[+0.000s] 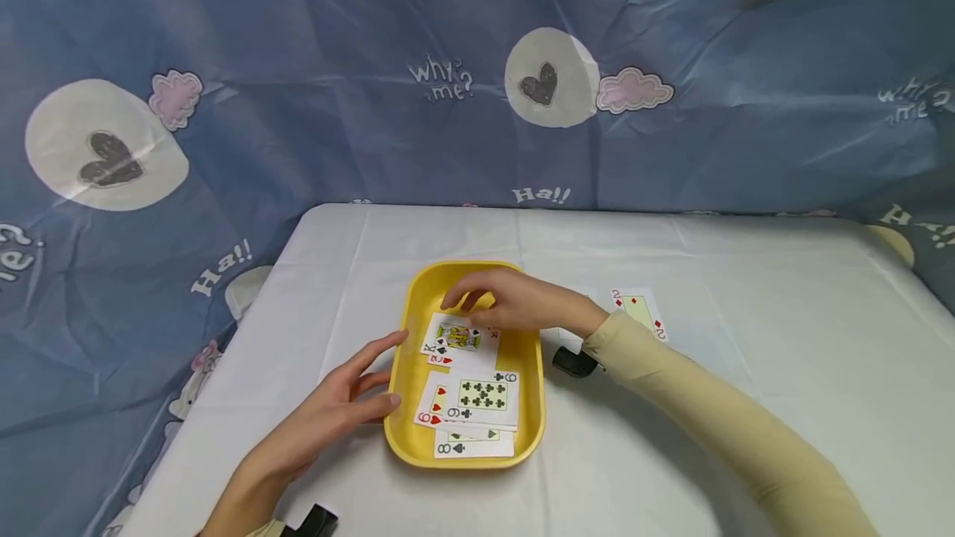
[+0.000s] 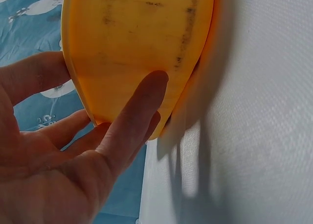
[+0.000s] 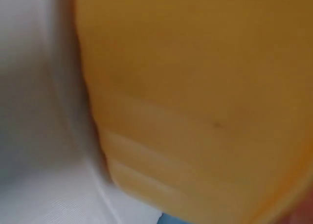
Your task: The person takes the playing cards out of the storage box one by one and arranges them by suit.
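1. The left hand (image 1: pixel 336 404) is resting spread, uncurled fingers against the yellow tray (image 1: pixel 540 421), apparently steadying it.
2. The right hand (image 1: pixel 507 297) is bending its fingers at the king of spades (image 1: pixel 457 338); whether it's pinching, I can't tell.
3. The tray is sitting on the white table (image 1: pixel 761 272), apparently keeping cards (image 1: pixel 483 394) together; the two of diamonds (image 1: pixel 637 307) is lying outside.

The right hand (image 1: pixel 496 298) hides part of the tray's (image 1: pixel 539 404) right rim, its wrist most of a card (image 1: pixel 570 341) just beyond. The nine of clubs (image 1: pixel 483 398) partly covers the eight of spades (image 1: pixel 473 446). The tabletop's (image 1: pixel 746 297) near edge is cut off.
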### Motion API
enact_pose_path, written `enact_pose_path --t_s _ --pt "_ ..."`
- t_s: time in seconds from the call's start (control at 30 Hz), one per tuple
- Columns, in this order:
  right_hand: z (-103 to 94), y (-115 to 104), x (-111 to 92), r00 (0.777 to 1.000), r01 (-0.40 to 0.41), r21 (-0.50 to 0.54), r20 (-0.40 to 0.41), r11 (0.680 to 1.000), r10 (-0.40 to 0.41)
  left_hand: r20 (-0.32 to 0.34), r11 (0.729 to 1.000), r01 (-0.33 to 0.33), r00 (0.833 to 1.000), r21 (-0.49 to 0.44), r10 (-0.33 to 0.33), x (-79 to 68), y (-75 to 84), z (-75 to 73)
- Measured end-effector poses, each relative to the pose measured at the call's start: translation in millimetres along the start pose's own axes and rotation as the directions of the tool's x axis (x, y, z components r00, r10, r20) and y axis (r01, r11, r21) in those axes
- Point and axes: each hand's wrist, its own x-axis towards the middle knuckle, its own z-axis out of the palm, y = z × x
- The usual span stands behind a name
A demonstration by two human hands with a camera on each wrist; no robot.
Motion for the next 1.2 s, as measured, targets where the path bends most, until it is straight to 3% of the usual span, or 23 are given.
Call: enact_pose_path --t_s 0.3,0.63,0.83,0.97,1.2 --pt "-3.6 12 32 0.978 -0.056 -0.149 0.19 0.987 0.084 0.047 0.999 -0.023 0.999 -0.04 0.025 -1.5 -0.6 -3.1" --pt "4.6 10 36 0.943 -0.081 -0.323 0.281 0.943 0.177 0.044 1.0 -0.012 0.999 -0.022 0.013 -1.4 0.2 -3.2" --pt "7.9 10 35 0.951 -0.076 -0.312 0.264 0.947 0.163 0.034 1.0 -0.014 0.999 -0.015 0.014 -1.5 -0.4 -3.0" --pt "9.0 9 34 0.967 -0.029 -0.301 0.233 0.953 0.103 0.037 1.0 -0.016 0.999 -0.016 0.016 -1.3 -0.8 -2.9" --pt "10.1 12 28 0.999 0.007 -0.31 0.051 0.951 0.01 0.033 1.0 -0.021 0.999 -0.017 0.022 -1.6 -0.4 -1.5"
